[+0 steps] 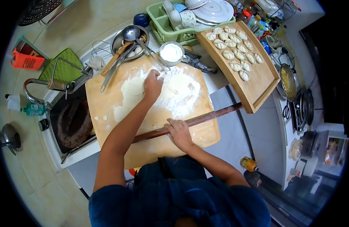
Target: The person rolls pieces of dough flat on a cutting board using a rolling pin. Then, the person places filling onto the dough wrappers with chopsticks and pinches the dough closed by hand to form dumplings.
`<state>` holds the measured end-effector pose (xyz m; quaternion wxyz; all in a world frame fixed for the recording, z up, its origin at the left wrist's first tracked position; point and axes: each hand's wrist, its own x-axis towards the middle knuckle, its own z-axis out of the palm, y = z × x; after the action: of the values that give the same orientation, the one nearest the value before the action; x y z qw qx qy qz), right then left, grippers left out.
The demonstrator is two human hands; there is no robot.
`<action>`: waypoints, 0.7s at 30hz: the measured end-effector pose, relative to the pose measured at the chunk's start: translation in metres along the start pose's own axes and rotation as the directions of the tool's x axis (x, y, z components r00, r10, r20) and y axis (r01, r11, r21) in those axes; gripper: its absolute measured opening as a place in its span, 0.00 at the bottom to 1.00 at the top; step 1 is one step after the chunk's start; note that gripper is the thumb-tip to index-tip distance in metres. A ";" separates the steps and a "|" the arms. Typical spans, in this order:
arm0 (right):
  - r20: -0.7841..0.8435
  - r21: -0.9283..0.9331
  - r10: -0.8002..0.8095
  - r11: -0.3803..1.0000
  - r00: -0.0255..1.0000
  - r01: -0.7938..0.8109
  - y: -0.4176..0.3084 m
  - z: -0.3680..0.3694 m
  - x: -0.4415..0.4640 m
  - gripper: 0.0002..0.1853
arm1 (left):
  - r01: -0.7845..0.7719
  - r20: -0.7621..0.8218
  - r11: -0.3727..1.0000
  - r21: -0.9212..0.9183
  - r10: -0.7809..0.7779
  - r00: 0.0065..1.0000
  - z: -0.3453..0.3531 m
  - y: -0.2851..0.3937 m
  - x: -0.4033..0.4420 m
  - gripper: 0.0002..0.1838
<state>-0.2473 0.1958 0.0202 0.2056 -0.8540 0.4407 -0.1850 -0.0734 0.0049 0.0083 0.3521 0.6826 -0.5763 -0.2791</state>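
Label on yellow bottle (249, 164), lower right of frame: too small to read. Left hand (153, 84) curled nearly closed above flour (180, 108), upper centre; contents hidden. Right hand (179, 134) curved over rolling pin (216, 114), mid-frame; gripping or merely resting, cannot tell.

- A green dish rack (182, 36), loaded with white plates (216, 10) and bowls
- A dark blue pot (141, 20) just beside that rack
- Bottles (254, 23) crowded together past the rack's other end
- A red plastic basket (27, 61), near a ridged green mat (67, 62)
- Over by the sink (64, 103), a green bottle (35, 109)
- Black-handled scissors (286, 110) over on the far counter
- A yellow bottle (249, 164) lower down, well apart from the sink
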 end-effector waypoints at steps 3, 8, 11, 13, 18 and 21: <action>0.023 0.046 0.022 0.999 0.999 -0.023 0.008 -0.014 -0.011 0.24 | -0.032 0.211 0.995 -0.096 0.052 0.976 -0.026 -0.001 -0.054 0.16; -0.068 -0.141 0.128 0.981 0.989 -0.136 0.017 -0.017 0.019 0.34 | -0.148 0.477 0.989 0.006 0.127 0.870 -0.045 -0.027 -0.114 0.08; -0.213 -0.210 0.223 0.940 0.951 -0.268 0.022 -0.011 0.082 0.30 | -0.273 0.422 0.957 0.097 0.209 0.882 -0.053 -0.028 -0.118 0.07; -0.262 -0.215 0.229 0.933 0.937 -0.288 0.034 -0.003 0.116 0.30 | -0.298 0.401 0.938 0.179 0.207 0.892 -0.053 -0.031 -0.105 0.08; -0.182 -0.237 0.313 0.906 0.932 -0.350 0.024 -0.006 0.112 0.31 | -0.283 0.595 0.951 0.124 0.157 0.788 -0.060 -0.021 -0.088 0.08; -0.184 -0.255 0.279 0.913 0.943 -0.319 0.006 0.000 0.045 0.29 | -0.406 0.576 0.905 0.126 0.266 0.773 -0.062 -0.026 -0.102 0.07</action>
<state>-0.2272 0.1556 0.0227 0.0761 -0.7812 0.6017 -0.1478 -0.0272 0.1175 0.0222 0.1312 0.4970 -0.7954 -0.3212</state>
